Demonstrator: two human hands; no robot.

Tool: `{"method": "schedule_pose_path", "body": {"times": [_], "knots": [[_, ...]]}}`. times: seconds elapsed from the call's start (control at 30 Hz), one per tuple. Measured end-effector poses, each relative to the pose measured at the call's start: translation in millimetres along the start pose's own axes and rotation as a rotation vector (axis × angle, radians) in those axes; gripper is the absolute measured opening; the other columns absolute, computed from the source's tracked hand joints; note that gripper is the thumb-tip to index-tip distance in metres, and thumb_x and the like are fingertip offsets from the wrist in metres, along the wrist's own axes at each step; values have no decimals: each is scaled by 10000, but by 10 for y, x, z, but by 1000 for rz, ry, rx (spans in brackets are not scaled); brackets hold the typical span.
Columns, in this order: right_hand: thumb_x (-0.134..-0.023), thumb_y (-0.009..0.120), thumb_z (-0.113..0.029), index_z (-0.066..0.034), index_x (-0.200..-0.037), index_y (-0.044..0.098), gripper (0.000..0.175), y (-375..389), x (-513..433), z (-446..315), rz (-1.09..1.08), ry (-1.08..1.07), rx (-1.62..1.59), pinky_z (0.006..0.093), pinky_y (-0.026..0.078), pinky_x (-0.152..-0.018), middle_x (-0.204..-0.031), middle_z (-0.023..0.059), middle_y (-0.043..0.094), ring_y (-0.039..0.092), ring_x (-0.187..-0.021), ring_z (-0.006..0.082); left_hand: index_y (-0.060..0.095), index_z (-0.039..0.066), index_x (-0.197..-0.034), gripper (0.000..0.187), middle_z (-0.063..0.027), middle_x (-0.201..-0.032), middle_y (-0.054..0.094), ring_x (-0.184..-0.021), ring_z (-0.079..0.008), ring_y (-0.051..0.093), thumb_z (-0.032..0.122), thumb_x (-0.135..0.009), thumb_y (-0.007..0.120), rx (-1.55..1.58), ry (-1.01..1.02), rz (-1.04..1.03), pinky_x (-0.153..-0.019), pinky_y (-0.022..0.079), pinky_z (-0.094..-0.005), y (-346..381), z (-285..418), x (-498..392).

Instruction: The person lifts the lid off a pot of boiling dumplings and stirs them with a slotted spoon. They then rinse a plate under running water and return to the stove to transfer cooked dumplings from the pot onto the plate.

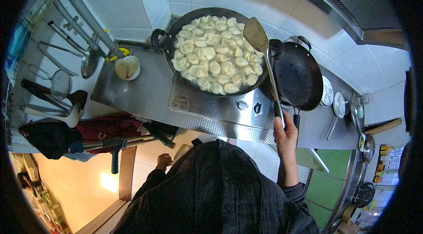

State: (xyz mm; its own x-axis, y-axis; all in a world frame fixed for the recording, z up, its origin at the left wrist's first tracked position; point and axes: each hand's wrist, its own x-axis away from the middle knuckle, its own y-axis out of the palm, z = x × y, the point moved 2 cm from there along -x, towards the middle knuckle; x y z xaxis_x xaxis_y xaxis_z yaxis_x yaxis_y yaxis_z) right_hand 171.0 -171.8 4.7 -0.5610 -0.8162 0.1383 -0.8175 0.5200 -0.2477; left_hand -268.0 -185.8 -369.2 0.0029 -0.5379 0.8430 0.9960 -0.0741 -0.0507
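A large black wok (172, 65) full of dumplings (214, 48) in cloudy liquid sits on the steel stove top. My right hand (286, 133) is closed around the black-ended handle of a metal wok spatula (256, 35). The spatula's wide blade is over the wok's right rim; whether it touches the rim I cannot tell. My left hand (164, 161) hangs low beside my body, away from the stove, its fingers curled; nothing shows in it. A second black pan (297, 78), with no food visible inside, stands right of the wok.
A white bowl (134, 68) stands on the counter at left, near a grey pipe (89, 12). A strainer (61, 85) and ladles hang on the left wall. Plates (326, 91) stand right of the second pan. Stove knobs (242, 105) are on the front panel.
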Motion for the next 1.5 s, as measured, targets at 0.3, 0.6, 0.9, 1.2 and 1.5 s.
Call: {"method": "schedule_pose_path", "body": {"times": [0.3, 0.6, 0.9, 1.2, 1.5], "knots": [[-888, 562, -233, 3, -1214, 472, 413, -5, 1, 8, 12, -2, 49, 169, 297, -436, -647, -44, 473, 387, -508, 26, 509, -14, -1151, 390, -127, -807, 615, -667, -222, 615, 74, -781, 595, 72, 2, -28, -579, 509, -336, 1, 21, 34], [-877, 578, -276, 10, -1195, 506, 434, -66, 1, -24, 32, -13, 171, 189, 324, -463, -679, -29, 512, 405, -528, 39, 510, -15, -1150, 398, -138, -828, 615, -690, -226, 616, 64, -771, 602, 1, 40, 22, -588, 511, -341, 42, 55, 84], [-847, 607, -144, 14, -1197, 513, 395, -542, -33, -373, -26, -84, 429, 278, 427, -845, -1051, 103, 613, 549, -946, 137, 518, -16, -1127, 369, -132, -827, 616, -678, -228, 616, 75, -780, 605, 81, 0, -27, -571, 510, -333, 16, 103, 106], [-687, 681, 5, -51, -1087, 609, 410, -917, 18, -1451, -209, -198, 989, 298, 457, -614, -823, 140, 623, 590, -673, 201, 510, -8, -1145, 377, -128, -804, 608, -655, -220, 603, 83, -791, 602, 13, 155, -83, -561, 501, -330, -69, -87, -76], [-656, 696, -50, -69, -1030, 636, 380, -908, -106, -1912, -323, -428, 1290, 364, 426, -579, -667, 129, 575, 557, -605, 272, 517, -11, -1142, 391, -128, -805, 613, -666, -217, 616, 63, -767, 600, 131, -74, 10, -544, 506, -323, 33, 77, 55]]}}
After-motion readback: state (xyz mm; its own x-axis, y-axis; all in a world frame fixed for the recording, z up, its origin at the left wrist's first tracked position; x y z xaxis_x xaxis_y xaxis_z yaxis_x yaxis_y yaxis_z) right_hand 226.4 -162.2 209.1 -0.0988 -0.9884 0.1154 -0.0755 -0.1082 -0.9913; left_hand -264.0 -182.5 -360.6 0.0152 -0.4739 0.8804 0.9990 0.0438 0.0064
